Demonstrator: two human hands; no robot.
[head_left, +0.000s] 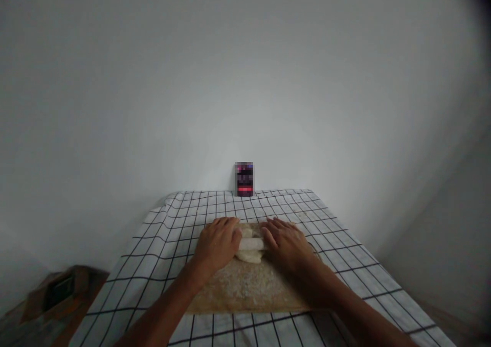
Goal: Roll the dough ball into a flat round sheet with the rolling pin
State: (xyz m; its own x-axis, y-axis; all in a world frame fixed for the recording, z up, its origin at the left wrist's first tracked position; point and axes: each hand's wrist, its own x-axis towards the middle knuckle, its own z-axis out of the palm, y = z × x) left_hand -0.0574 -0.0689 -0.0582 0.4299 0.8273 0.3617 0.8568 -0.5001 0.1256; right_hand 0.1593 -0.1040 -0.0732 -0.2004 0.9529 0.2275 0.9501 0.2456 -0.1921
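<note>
A pale rolling pin [252, 244] lies crosswise over a piece of white dough [250, 256], which shows in front of and behind it. My left hand [219, 240] is closed over the pin's left end, fingers curving forward and down. On the opposite end rests my right hand [284, 238], its fingers bent over the pin and its thumb towards the middle. Both hands hide the pin's ends. Under the dough is a flour-dusted wooden board [245, 291].
A white tablecloth with black grid lines [368, 280] covers the table. At its far edge a phone-like object with a blurred screen [244, 179] leans against the white wall [245, 81]. A cardboard box [61, 291] is on the floor at left.
</note>
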